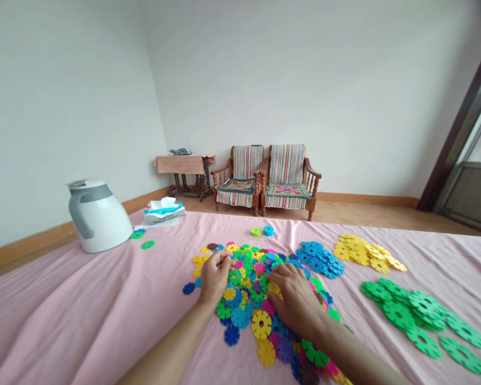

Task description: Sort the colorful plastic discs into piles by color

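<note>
A mixed heap of notched plastic snowflake discs in many colours is spread on the pink cloth in front of me. At the heap's left edge is my left hand, its thumb and fingertips pinched together. Whatever may be between those fingertips is too small to make out. My right hand lies palm down over the right part of the heap, fingers reaching forward and apart from the thumb. A yellow disc shows in the gap by that thumb. Discs under the palm are hidden.
Sorted piles of blue discs, yellow discs and green discs lie to the right. Two small stacks, lime and blue, stand behind the heap. A white jug and tissue pack are at left; two chairs stand beyond.
</note>
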### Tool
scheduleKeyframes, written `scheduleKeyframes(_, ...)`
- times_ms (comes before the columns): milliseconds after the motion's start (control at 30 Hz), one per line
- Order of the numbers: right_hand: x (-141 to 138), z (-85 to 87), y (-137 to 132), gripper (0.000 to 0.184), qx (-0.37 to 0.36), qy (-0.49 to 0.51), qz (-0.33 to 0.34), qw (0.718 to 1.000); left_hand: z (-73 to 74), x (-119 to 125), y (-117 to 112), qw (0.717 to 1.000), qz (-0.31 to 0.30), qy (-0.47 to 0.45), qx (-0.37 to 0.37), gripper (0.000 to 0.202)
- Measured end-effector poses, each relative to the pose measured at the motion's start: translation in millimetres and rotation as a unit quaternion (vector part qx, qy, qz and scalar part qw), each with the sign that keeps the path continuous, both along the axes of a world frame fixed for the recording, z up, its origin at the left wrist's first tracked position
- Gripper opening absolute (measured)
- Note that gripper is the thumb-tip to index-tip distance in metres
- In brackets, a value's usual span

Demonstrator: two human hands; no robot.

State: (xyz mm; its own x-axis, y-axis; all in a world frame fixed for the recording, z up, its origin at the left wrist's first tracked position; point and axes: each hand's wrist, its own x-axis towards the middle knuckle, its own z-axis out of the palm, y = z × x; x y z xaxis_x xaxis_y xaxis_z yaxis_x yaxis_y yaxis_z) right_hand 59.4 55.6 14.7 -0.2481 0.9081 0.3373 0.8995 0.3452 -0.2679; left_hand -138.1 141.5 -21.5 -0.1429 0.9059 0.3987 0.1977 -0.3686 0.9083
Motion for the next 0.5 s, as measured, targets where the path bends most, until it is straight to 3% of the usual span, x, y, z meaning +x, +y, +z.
scheduleKeyframes(233, -11.9, -3.2, 18.9, 0.018, -0.006, -0.027, -0.052, 0.998, -1.4, 0.1, 1.7, 1.0, 0.001, 0.0, -0.002, 0.019)
scheduleKeyframes(500, -1.0, -7.0, 14.8, 0.018, -0.004, 0.059, -0.038, 0.997, -0.9, 0.0, 0.3, 1.0, 0.0, 0.0, -0.003, 0.018)
